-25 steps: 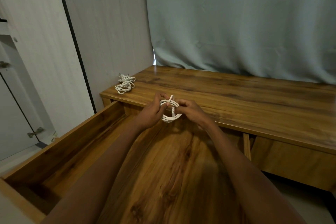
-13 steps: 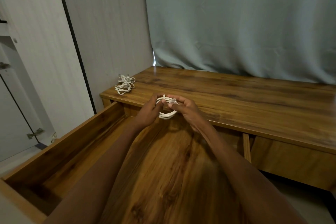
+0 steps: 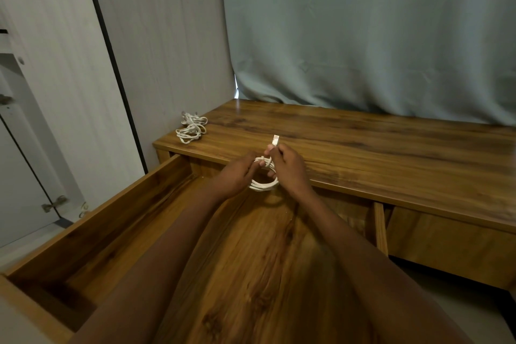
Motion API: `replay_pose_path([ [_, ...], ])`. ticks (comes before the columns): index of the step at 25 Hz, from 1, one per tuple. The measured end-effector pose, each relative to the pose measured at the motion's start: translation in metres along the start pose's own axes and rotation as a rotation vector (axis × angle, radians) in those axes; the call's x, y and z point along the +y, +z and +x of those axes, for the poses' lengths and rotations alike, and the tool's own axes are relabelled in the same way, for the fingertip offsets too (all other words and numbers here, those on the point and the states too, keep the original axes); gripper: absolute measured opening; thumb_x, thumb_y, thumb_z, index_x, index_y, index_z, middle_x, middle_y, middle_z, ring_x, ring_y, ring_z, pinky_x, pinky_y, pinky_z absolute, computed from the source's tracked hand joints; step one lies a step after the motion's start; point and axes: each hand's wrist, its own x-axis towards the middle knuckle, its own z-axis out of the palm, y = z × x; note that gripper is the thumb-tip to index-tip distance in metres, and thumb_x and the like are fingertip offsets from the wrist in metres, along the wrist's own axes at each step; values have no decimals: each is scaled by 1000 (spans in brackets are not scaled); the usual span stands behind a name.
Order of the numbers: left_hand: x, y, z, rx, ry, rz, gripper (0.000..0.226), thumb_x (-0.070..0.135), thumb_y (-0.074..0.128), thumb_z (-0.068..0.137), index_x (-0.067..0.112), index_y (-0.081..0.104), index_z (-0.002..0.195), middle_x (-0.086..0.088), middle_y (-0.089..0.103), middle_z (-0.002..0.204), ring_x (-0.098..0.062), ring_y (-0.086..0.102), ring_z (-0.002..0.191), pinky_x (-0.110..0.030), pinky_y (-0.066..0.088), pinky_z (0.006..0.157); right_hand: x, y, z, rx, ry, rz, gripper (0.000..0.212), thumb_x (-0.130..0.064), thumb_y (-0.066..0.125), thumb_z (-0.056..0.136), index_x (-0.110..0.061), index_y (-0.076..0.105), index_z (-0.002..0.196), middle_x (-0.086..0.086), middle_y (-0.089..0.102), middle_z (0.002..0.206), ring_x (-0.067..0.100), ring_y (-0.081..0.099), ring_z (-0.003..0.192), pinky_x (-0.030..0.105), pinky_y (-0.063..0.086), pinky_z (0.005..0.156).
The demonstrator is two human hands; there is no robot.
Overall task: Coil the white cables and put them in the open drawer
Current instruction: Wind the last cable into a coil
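Both hands were held above the open wooden drawer (image 3: 117, 220), likely so the finished bundle could be lowered straight in. By the left hand (image 3: 237, 176) the small white coiled cable (image 3: 264, 183) was gripped; its plug end (image 3: 276, 140) was pinched by the right hand (image 3: 287, 170), apparently to secure the loops. A second, loose white cable bundle (image 3: 192, 128) lay on the brown wooden tabletop (image 3: 377, 153), uncoiled.
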Motion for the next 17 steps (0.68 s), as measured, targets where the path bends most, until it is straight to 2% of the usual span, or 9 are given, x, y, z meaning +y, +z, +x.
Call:
replay_pose_path([
  [3, 1, 2, 4, -38, 106, 76, 28, 32, 49, 103, 14, 56, 123, 2, 61, 108, -10, 56, 95, -26, 43, 80, -5, -8, 6, -6, 156, 104, 29, -35, 54, 104, -16, 73, 92, -1, 75, 73, 17, 67, 47, 29, 50, 50],
  [5, 1, 4, 3, -14, 145, 128, 36, 34, 54, 100, 14, 53, 130, -2, 62, 115, -13, 56, 101, -26, 40, 82, -12, -14, 7, -15, 305, 295, 27, -26, 61, 101, -8, 75, 88, 5, 71, 59, 16, 61, 40, 25, 48, 44],
  [7, 3, 8, -1, 30, 170, 208, 42, 36, 54, 100, 15, 49, 136, -8, 61, 123, -21, 56, 110, -26, 39, 85, -12, -19, 5, -49, 415, 391, 24, -20, 67, 97, 2, 74, 91, 9, 68, 56, 16, 58, 38, 23, 47, 40],
  [9, 4, 10, -6, 62, 206, 262, 44, 35, 51, 101, 14, 47, 140, -9, 60, 127, -21, 55, 113, -23, 37, 86, -10, -19, 2, -76, 437, 427, 25, -21, 72, 94, 3, 71, 100, 12, 70, 61, 17, 59, 39, 23, 48, 40],
  [11, 4, 8, -9, 78, 242, 230, 41, 31, 51, 102, 13, 49, 139, -8, 62, 122, -15, 55, 106, -15, 33, 81, -10, -16, -1, -61, 398, 457, 34, -27, 75, 92, -6, 61, 113, 12, 73, 73, 16, 60, 40, 24, 49, 40],
  [13, 5, 4, -10, 65, 254, 166, 37, 27, 51, 102, 12, 52, 136, -1, 63, 116, -3, 51, 98, -6, 32, 78, -7, -11, -4, -33, 295, 376, 43, -35, 76, 91, -15, 53, 121, 10, 74, 86, 15, 63, 44, 25, 52, 43],
  [15, 5, 2, -9, 35, 238, 119, 36, 25, 52, 102, 12, 54, 136, 6, 61, 112, 4, 49, 96, -1, 33, 80, -2, -7, -5, 8, 139, 206, 40, -37, 74, 92, -19, 56, 123, 6, 70, 103, 7, 67, 53, 26, 56, 48],
  [17, 1, -1, -7, 17, 185, 84, 34, 25, 52, 103, 12, 56, 134, 7, 64, 110, 0, 56, 95, -4, 36, 78, 5, -5, -4, -16, -29, 56, 32, -34, 72, 93, -18, 67, 120, 4, 61, 120, 4, 71, 74, 28, 60, 61],
])
